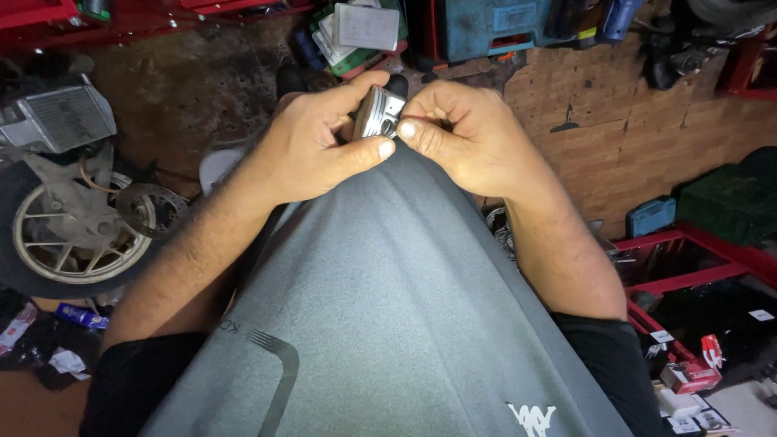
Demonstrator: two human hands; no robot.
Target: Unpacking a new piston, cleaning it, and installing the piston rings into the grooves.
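A small silver metal piston [379, 113] with grooves round its top is held over my knee, which is covered in grey cloth [388, 291]. My left hand [312, 146] wraps around its left side, thumb pressed along the lower edge. My right hand [461, 133] pinches its right side with thumb and curled fingers. The lower part of the piston is hidden behind my thumbs.
A motorcycle wheel [69, 235] with a brake disc [150, 209] lies on the floor at left. Red metal shelving [688, 267] with small boxes stands at right. A teal tool case [486, 28] and plastic cases sit at the top, on a brick-paved floor [647, 137].
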